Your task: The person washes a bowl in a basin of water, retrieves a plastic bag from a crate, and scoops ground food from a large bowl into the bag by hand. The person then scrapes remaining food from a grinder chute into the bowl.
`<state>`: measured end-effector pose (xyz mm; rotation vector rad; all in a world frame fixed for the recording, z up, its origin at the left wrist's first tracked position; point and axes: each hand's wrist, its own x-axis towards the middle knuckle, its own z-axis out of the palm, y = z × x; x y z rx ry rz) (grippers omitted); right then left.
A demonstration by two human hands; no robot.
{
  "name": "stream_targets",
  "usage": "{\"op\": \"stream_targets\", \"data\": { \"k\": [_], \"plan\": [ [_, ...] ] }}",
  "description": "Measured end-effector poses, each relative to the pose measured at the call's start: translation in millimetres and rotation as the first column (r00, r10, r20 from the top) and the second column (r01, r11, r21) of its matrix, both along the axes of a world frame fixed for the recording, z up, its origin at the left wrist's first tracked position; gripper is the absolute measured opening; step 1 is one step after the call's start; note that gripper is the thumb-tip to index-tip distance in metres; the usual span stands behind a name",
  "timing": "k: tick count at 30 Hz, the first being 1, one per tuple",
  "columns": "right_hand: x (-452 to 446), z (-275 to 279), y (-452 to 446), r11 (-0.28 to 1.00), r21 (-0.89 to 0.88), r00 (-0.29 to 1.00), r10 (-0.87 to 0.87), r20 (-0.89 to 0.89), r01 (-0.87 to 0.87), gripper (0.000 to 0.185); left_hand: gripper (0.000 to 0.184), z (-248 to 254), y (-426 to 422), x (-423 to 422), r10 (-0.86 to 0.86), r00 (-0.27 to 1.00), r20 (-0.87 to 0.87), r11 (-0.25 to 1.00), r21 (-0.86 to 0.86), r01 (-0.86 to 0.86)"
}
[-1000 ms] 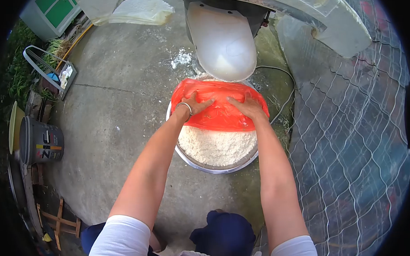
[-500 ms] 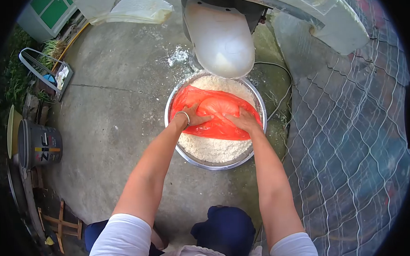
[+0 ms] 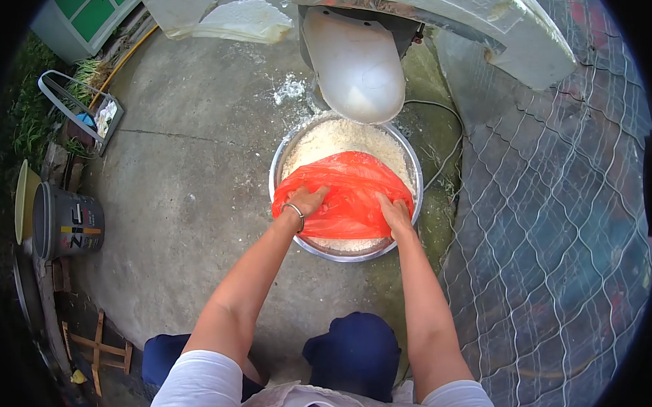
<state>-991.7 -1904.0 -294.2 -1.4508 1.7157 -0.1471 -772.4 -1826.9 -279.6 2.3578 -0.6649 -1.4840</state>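
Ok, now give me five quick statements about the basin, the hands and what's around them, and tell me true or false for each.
1. The left hand and right hand both touch the red plastic. True.
2. The bracelet is on the right wrist. False: it is on the left.
3. Pale, crumbly material shows in the metal basin. True.
4. In the picture, the grey bucket is to the basin's right. False: it is to the left.
5. A pale chute is at the basin's far side. True.

outdoor yd., per concrete ground (image 3: 190,230) w/ green plants (image 3: 30,117) & wire mesh (image 3: 550,239) alongside.
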Motion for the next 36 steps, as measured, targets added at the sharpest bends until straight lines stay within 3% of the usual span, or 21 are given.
{"op": "stream_targets", "data": {
  "k": [4, 7, 11, 14, 16, 18, 21, 24, 30, 32, 33, 35, 36],
  "plan": [
    [5.1, -27.1, 13.1, 1.000, 0.017, 0.999, -0.026, -0.037, 0.026, 0.086, 0.107, -48.0, 7.3, -10.9, 0.153, 0.987, 0.049, 0.984, -0.098, -0.148],
    [9.2, -35.6, 8.4, 0.997, 0.082, 1.000, -0.007, -0.023, 0.009, 0.088, 0.111, -52.8, 1.5, -21.0, 0.217, 0.975, 0.047, 0.968, -0.135, -0.210],
    [7.3, -52.6, 10.8, 0.997, -0.027, 0.997, -0.070, -0.016, 0.070, 0.083, 0.109, -69.2, 2.0, -13.8, 0.199, 0.980, -0.021, 0.962, -0.184, -0.200],
    [1.1, -33.8, 2.3, 0.997, -0.069, 0.975, -0.023, 0.219, 0.039, 0.083, 0.105, -59.3, -7.9, -4.2, 0.159, 0.987, 0.016, 0.964, -0.220, -0.152],
    [5.5, -22.1, -10.6, 0.996, -0.074, 0.998, 0.058, 0.030, -0.056, 0.083, 0.101, -38.1, -9.3, -5.3, 0.120, 0.987, 0.102, 0.962, -0.256, -0.090],
    [14.5, 2.6, -19.1, 0.992, -0.006, 0.987, 0.123, -0.099, -0.124, 0.083, 0.097, -30.6, -14.8, -3.7, 0.148, 0.989, 0.002, 0.954, -0.265, -0.142],
    [30.8, -6.7, -39.0, 0.972, -0.098, 0.974, 0.206, -0.099, -0.216, 0.084, 0.091, -27.5, -35.0, -1.9, 0.136, 0.990, -0.032, 0.951, -0.277, -0.139],
    [54.8, -30.8, -38.0, 0.955, -0.251, 0.982, 0.122, -0.147, -0.156, 0.084, 0.088, -32.9, -50.9, -5.0, 0.122, 0.990, -0.075, 0.956, -0.258, -0.137],
    [58.6, -43.3, -52.3, 0.968, 0.087, 0.955, 0.245, -0.165, -0.234, 0.084, 0.082, -42.6, -65.4, -9.1, -0.020, 0.999, 0.037, 0.990, -0.140, 0.025],
    [57.1, -53.7, -57.8, 0.970, 0.082, 0.956, 0.241, -0.166, -0.230, 0.083, 0.081, -67.1, -60.8, -10.6, -0.042, 0.992, 0.122, 0.990, -0.131, 0.059],
    [56.8, -48.7, -55.2, 0.970, 0.080, 0.958, 0.238, -0.162, -0.228, 0.082, 0.081, -65.1, -56.0, -8.9, -0.043, 0.996, 0.079, 0.979, -0.193, 0.058],
    [52.3, -26.4, -52.1, 0.956, -0.068, 0.953, 0.276, -0.128, -0.286, 0.086, 0.080, -59.3, -50.2, -0.6, -0.052, 0.999, 0.006, 0.948, -0.315, 0.051],
    [53.7, -8.7, -51.3, 0.947, -0.107, 0.950, 0.292, -0.112, -0.304, 0.086, 0.078, -45.7, -48.7, -1.3, -0.055, 0.996, 0.074, 0.931, -0.357, 0.078]
  ]
}}
